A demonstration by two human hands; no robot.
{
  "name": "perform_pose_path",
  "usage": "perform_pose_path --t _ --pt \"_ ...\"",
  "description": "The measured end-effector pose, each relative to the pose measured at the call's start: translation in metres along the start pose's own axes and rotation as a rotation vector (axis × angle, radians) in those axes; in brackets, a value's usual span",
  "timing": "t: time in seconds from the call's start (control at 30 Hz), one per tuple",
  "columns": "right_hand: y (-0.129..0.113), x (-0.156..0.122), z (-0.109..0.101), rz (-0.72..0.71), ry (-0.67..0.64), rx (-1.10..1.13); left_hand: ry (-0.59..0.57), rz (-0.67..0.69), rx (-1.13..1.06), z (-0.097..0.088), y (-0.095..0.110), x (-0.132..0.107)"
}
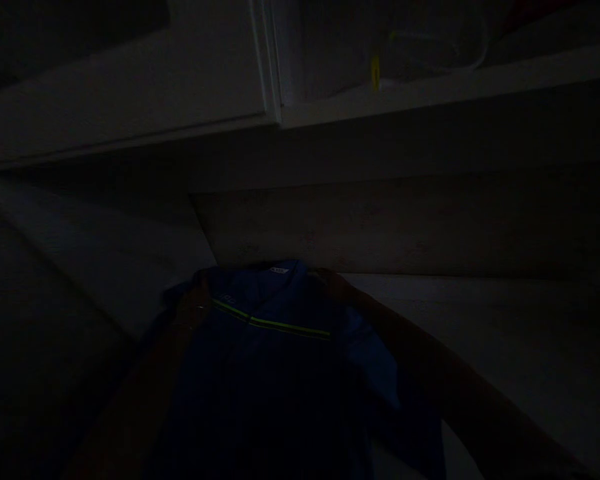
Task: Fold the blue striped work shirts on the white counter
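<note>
In the dim head view, a dark blue shirt point(265, 373) is spread out in front of me, its collar at the far side. A bright yellow-green stripe crosses its chest, and a small white label shows inside the neck. My left hand point(195, 300), with a thin bracelet or band at the wrist, is closed on the shirt's left shoulder. At the opposite shoulder my right hand point(334, 285) grips the cloth, its fingers mostly lost in shadow. The sleeve on the right hangs below my right forearm.
Above the shirt runs a pale cabinet or shelf edge point(430, 100) with an upright divider. A small yellow item point(375, 72) and a pale cord point(430, 39) lie on that shelf. Behind is a faintly patterned wall panel point(380, 227). Much of the scene is too dark to make out.
</note>
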State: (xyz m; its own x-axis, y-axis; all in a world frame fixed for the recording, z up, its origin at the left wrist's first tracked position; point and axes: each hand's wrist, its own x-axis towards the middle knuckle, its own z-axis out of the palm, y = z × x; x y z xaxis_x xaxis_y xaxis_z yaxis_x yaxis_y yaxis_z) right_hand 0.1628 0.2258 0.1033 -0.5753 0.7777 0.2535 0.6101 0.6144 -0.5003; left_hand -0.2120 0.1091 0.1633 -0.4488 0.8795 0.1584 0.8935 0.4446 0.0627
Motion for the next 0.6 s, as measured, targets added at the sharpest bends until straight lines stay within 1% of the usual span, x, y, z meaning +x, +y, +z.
perform_pose_path --t 0.03,0.1,0.17,0.2,0.23,0.3,0.33,0.37,0.4,0.47,0.5,0.53,0.6 --pt "0.008 -0.01 0.0 0.066 0.005 0.034 0.024 0.086 0.099 0.007 -0.002 -0.001" --pt "0.025 -0.038 -0.004 0.242 -0.019 0.176 0.125 0.237 0.293 0.017 -0.007 0.0" --pt "0.038 -0.074 -0.009 0.373 -0.093 0.288 0.221 0.349 0.411 0.018 -0.015 0.006" --pt "0.043 -0.092 -0.012 0.386 -0.145 0.279 0.238 0.403 0.456 0.015 -0.02 0.011" --pt "0.047 -0.109 -0.014 0.361 -0.195 0.208 0.242 0.454 0.5 0.011 -0.025 0.016" --pt "0.049 -0.135 -0.017 0.233 -0.261 -0.048 0.258 0.544 0.594 -0.003 -0.034 0.025" --pt "0.048 -0.144 -0.019 0.182 -0.267 -0.151 0.264 0.565 0.62 -0.012 -0.038 0.028" --pt "0.046 -0.151 -0.02 0.163 -0.245 -0.207 0.269 0.567 0.626 -0.022 -0.039 0.029" --pt "0.044 -0.155 -0.021 0.175 -0.197 -0.217 0.29 0.559 0.624 -0.033 -0.039 0.028" --pt "0.04 -0.159 -0.025 0.24 -0.066 -0.152 0.347 0.516 0.622 -0.052 -0.033 0.022" --pt "0.04 -0.16 -0.027 0.28 -0.005 -0.119 0.358 0.481 0.614 -0.061 -0.028 0.017" --pt "0.039 -0.161 -0.029 0.322 0.04 -0.102 0.352 0.44 0.603 -0.067 -0.022 0.011" --pt "0.04 -0.163 -0.031 0.426 0.082 -0.14 0.29 0.378 0.582 -0.074 -0.008 -0.001"
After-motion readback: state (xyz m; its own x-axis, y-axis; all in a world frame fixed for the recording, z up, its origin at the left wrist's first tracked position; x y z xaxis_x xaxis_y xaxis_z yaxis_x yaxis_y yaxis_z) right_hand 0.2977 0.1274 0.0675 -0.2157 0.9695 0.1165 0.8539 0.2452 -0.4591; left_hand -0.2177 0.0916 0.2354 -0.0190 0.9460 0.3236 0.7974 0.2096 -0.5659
